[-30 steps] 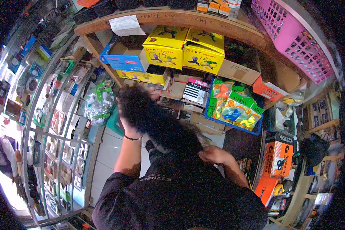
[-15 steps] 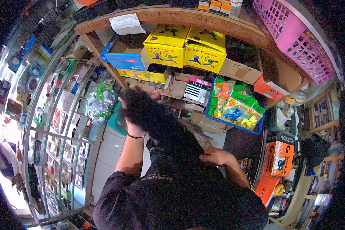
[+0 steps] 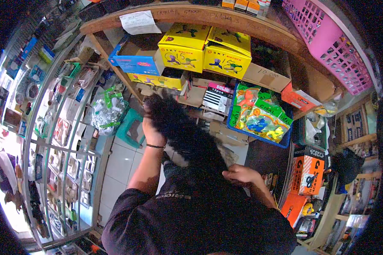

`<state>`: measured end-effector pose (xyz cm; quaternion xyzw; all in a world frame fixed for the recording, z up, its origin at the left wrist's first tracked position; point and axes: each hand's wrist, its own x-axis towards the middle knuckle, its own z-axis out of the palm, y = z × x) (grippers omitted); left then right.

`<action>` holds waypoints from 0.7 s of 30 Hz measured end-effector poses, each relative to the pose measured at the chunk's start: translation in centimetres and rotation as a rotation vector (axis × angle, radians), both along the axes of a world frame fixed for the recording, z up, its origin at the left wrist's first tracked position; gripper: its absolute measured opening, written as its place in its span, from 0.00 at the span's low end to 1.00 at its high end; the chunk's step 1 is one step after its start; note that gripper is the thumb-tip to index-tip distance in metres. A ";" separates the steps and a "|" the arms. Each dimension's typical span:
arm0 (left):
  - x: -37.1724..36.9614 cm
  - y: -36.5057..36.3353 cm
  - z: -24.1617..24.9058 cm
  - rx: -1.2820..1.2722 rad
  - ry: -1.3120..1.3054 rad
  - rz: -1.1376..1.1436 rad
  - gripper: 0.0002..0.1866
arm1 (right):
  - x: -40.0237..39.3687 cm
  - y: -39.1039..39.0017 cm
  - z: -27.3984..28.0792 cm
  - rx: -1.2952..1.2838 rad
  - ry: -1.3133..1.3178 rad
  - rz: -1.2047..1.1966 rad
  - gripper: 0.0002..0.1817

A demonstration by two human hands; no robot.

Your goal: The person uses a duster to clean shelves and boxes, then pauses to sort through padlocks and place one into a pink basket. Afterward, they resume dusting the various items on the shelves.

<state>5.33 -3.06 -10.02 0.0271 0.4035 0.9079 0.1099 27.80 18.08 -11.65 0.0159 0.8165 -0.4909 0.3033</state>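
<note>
A long black furry thing (image 3: 191,136) stretches across my chest from upper left to lower right, merging with my dark shirt (image 3: 191,221). My left hand (image 3: 154,132), with a dark band (image 3: 155,146) at the wrist, curls round its upper end. Fur hides most of those fingers. My right hand (image 3: 241,174) is closed against its lower right edge, fingers tucked in and thumb on top. What exactly the furry thing is, I cannot tell.
Ahead stands a wooden shelf (image 3: 187,13) with yellow boxes (image 3: 183,59), a blue box (image 3: 138,66) and a blue basket (image 3: 259,138) of bagged parts. A pink basket (image 3: 327,51) hangs over the right. Glass shelving (image 3: 64,148) lines the left, with a green stool (image 3: 125,131) beside it.
The upper end of the furry thing and my left hand have shifted slightly right, uncovering more of the green stool. My right hand stays nearly in place.
</note>
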 end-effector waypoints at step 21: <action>-1.2 -0.4 0.2 0.523 0.061 -0.522 0.35 | -0.5 -1.2 0.2 -0.007 0.401 0.072 0.23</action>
